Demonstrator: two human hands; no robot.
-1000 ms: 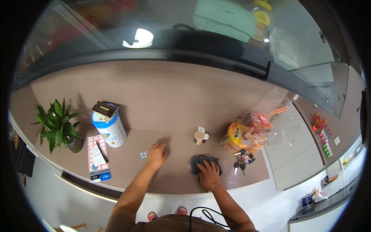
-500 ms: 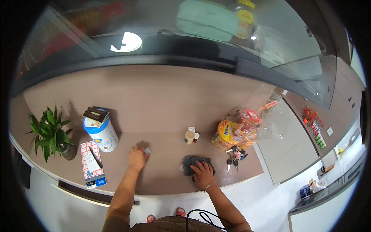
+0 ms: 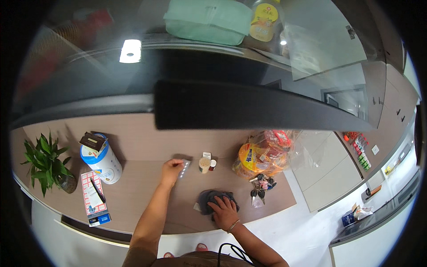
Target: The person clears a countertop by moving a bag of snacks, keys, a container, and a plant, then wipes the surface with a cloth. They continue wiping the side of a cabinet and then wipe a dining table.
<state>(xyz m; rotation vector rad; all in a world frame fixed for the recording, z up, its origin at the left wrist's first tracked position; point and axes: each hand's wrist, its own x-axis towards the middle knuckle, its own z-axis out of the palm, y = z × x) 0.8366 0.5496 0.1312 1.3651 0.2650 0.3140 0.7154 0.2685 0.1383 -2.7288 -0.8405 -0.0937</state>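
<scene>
My left hand (image 3: 171, 172) pinches a silver blister strip (image 3: 184, 168) over the back middle of the counter. The strip is tilted, and rows of small bumps show on it. To the right of it stand a small tan-capped bottle (image 3: 204, 165) and a smaller white-capped bottle (image 3: 212, 165). My right hand (image 3: 224, 212) lies with spread fingers on a bunched dark grey cloth (image 3: 207, 198) near the front edge. A small pale piece (image 3: 196, 206) sticks out at the cloth's left side.
Left stand a potted plant (image 3: 46, 162), a white-and-blue can (image 3: 109, 171) and a red-and-white pad (image 3: 89, 196) with a black pen. Right are a plastic-wrapped package bundle (image 3: 262, 155) and keys (image 3: 260, 186). A dark-edged glass cabinet (image 3: 249, 104) overhangs the counter.
My left hand has moved right and farther back, and the blister strip now shows more fully in its fingers. My right hand stays on the cloth. The view has shifted, showing more cabinet edge.
</scene>
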